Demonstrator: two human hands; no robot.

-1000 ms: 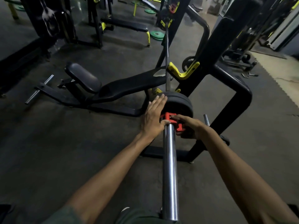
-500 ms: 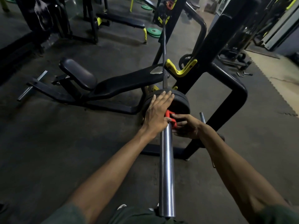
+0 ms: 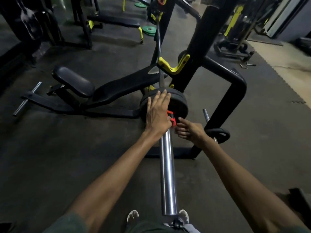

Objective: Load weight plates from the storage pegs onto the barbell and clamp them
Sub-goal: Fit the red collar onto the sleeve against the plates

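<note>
Head view: barbell [image 3: 167,174] runs forward from the person's waist to a yellow hook [image 3: 174,64] on the black rack [image 3: 210,47]. Two black plates [image 3: 178,102] sit on the sleeve, close against each other. Red clamp [image 3: 172,117] sits on the sleeve, touching the near plate. Left hand [image 3: 157,115] lies flat, fingers straight, pressing the plate face. Right hand [image 3: 188,132] pinches the clamp with its fingertips. One plate [image 3: 218,134] hangs on a storage peg [image 3: 206,115].
</note>
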